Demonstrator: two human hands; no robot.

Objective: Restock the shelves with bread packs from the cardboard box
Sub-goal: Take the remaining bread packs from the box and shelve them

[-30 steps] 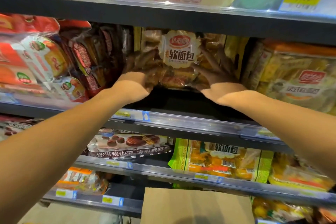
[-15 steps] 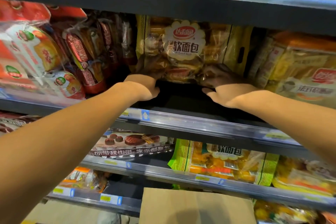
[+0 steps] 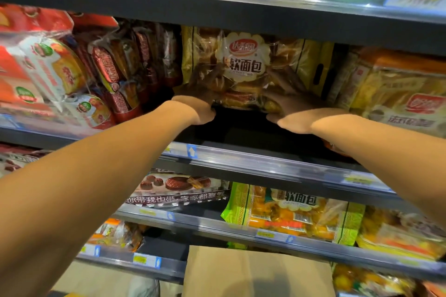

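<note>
A clear and yellow bread pack (image 3: 246, 67) with a white round label stands upright deep in a gap on the middle shelf (image 3: 265, 161). My left hand (image 3: 198, 108) grips its lower left corner, fingers reaching behind the plastic. My right hand (image 3: 296, 113) holds its lower right side, fingers spread up the front of the pack. Below, the brown flap of the cardboard box (image 3: 258, 272) shows at the bottom edge; its inside is hidden.
Red-wrapped packs (image 3: 115, 75) crowd the left of the gap, yellow-orange packs (image 3: 398, 89) the right. The upper shelf edge (image 3: 217, 9) hangs close above the pack. Lower shelves hold a dark cake pack (image 3: 178, 188) and a green-edged bread pack (image 3: 294, 212).
Both hands have pushed the bread pack further back and set it more upright in the gap; my right fingers have slid up onto its front again.
</note>
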